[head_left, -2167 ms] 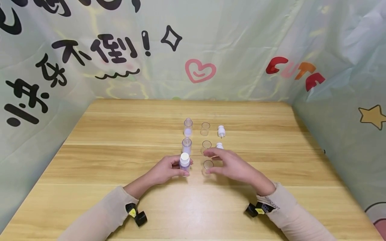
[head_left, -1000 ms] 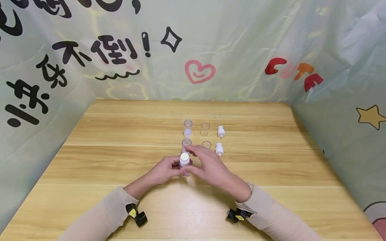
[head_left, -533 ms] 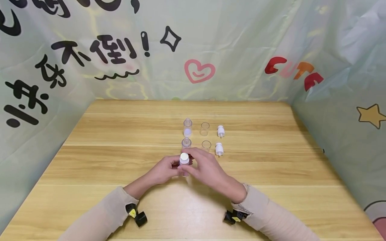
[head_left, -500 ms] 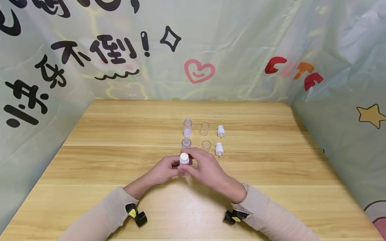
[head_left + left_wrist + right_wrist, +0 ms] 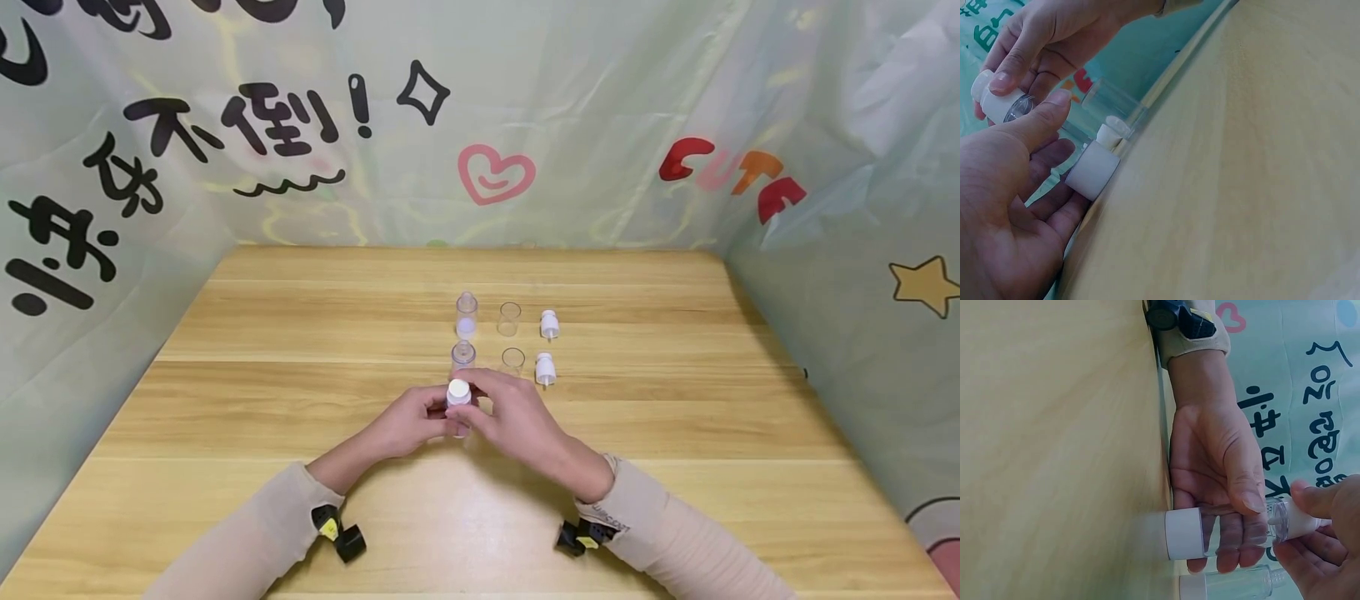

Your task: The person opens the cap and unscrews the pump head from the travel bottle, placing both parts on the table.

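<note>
A small clear pump bottle with a white base stands upright between the two hands. My left hand grips its clear body, thumb on one side and fingers on the other. With thumb and fingers, my right hand pinches the white pump top, which sits on the bottle's neck. In the right wrist view, the pump's stem shows inside the clear neck. Just behind the hands stands a second clear bottle, partly hidden, with another bottle farther back.
Two clear open cups stand in a column right of the bottles. Beyond them are two white pump heads with stems pointing toward me. The wooden table is bounded by printed cloth at back and sides.
My right hand has moved left from above the nearest clear cup to the pump top and pinches it. That cup is out of sight in the head view. My left hand keeps its grip.
</note>
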Available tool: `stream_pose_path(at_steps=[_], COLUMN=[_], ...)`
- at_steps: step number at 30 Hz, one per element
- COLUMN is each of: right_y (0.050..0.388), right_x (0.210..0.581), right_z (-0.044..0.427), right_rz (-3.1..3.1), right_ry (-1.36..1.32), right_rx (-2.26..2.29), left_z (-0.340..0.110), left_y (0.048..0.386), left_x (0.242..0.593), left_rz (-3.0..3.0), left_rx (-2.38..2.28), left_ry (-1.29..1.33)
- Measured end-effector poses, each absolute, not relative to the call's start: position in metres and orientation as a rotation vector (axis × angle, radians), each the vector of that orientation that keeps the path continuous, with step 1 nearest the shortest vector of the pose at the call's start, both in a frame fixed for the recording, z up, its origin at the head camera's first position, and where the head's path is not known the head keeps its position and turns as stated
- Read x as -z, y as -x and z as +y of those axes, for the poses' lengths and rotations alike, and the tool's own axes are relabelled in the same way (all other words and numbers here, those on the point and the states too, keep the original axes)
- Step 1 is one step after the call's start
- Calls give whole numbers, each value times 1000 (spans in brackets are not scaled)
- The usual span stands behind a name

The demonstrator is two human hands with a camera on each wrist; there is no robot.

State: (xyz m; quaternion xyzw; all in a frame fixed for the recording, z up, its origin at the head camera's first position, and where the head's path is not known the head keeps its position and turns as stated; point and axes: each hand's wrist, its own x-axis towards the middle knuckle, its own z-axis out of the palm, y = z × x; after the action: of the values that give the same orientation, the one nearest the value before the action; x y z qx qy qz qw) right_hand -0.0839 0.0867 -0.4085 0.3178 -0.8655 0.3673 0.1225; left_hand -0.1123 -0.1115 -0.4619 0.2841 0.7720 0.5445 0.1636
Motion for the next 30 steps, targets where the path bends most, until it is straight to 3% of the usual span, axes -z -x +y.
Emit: stream_pose_path(at_steps=[30], right_y=[107], right_x=[401], right_z=[110], right_rz=[-2656], right_ry=[-1112], right_rx=[-1580], left_z=[-113], left_y=[111], left_x=[460], left_rz=[2253], left_rx=[-1492], left_ry=[-786])
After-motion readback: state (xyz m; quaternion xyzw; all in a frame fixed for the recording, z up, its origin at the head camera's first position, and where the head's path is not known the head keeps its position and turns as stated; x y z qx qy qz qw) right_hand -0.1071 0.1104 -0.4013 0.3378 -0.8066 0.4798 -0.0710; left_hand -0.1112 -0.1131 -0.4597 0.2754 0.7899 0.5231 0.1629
